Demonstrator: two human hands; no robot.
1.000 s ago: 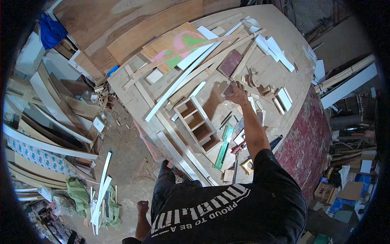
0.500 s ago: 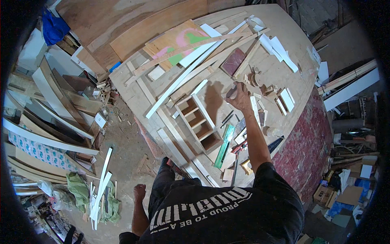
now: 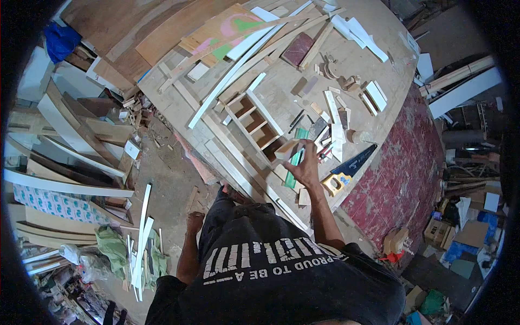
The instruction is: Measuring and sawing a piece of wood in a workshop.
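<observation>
My right hand (image 3: 305, 166) is closed on a small pale wood block (image 3: 285, 150), raised over the near end of a narrow wooden box frame (image 3: 265, 114). Thin dividers split that frame into several compartments. Beneath and beside the hand lies a green ruler-like strip (image 3: 291, 179), partly hidden by the fingers. My left hand (image 3: 195, 221) hangs low beside my body, off the table, with its fingers curled and no object showing in it. Farther up the table rests a small greyish block (image 3: 310, 85).
A handsaw with a yellow handle (image 3: 336, 183) lies near the table's right edge. Long wood strips (image 3: 230, 93) and a dark red board (image 3: 297, 50) lie toward the far side. Curved panels (image 3: 60, 121) lean at the left. White strips (image 3: 142, 244) lie on the floor.
My right hand has come back from the middle of the table toward the frame's near end, now with the pale block. My left hand has risen slightly. The view has shifted.
</observation>
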